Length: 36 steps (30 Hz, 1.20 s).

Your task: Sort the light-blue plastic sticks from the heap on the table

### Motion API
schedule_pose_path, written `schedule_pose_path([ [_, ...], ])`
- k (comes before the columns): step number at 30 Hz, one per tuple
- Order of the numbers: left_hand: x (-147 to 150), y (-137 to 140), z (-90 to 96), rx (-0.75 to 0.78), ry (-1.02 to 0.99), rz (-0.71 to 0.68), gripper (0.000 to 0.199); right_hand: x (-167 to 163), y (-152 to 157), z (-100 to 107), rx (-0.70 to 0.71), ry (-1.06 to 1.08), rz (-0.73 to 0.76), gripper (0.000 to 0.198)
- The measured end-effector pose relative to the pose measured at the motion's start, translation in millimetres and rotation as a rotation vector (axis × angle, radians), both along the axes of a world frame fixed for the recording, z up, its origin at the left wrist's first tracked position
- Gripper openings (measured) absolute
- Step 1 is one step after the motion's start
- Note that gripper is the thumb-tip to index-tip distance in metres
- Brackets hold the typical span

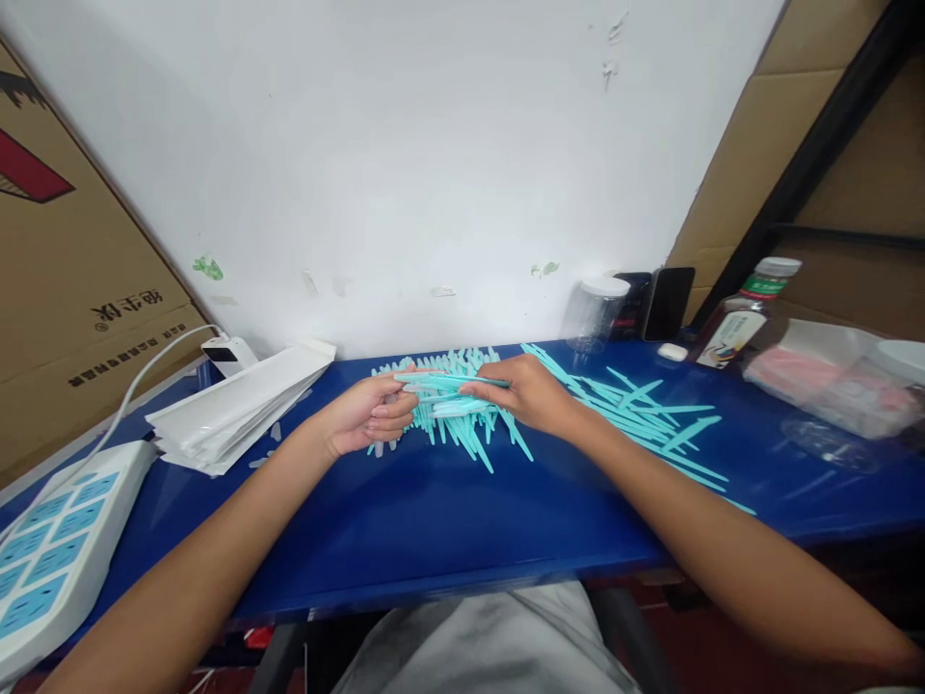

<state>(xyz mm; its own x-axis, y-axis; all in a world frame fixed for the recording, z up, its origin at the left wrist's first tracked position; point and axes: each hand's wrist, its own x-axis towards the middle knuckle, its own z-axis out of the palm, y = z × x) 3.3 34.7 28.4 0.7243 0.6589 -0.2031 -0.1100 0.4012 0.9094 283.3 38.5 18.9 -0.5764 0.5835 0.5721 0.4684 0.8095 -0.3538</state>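
Note:
Both my hands meet over a heap of slim turquoise plastic sticks point(473, 440) in the middle of the blue table. My left hand point(374, 413) is closed around one end of a small bunch of these sticks point(437, 384), which lies roughly level. At the bunch's other end, my right hand point(531, 390) pinches with thumb and fingers. Some pieces in the heap look whitish and translucent. To the right, a second spread of turquoise sticks point(650, 419) lies loose, partly behind my right forearm.
On the left are a stack of white envelopes point(238, 410), a power strip point(68, 540), a small white device point(229, 355) and a cardboard box point(87, 270). On the right stand a clear jar point(596, 313), phones point(669, 304), a bottle point(744, 313) and a plastic bag point(831, 381). A white wall point(434, 173) closes the back.

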Motion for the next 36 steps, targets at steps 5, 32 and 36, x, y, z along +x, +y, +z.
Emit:
schedule_pose_path([
  [5, -3.6, 4.3, -3.2, 0.077, 0.099, 0.090, 0.066, 1.9, 0.4, 2.5, -0.179, 0.103, -0.043, 0.057],
  [32, 8.4, -7.6, -5.1, 0.272, 0.199, 0.126, 0.042, -4.7, -2.8, 0.7, -0.308, 0.181, -0.019, 0.059],
  [36, 8.2, -9.1, -2.6, 0.268, 0.223, 0.155, 0.051, -3.0, -2.3, 2.6, -0.309, 0.192, -0.041, 0.059],
])
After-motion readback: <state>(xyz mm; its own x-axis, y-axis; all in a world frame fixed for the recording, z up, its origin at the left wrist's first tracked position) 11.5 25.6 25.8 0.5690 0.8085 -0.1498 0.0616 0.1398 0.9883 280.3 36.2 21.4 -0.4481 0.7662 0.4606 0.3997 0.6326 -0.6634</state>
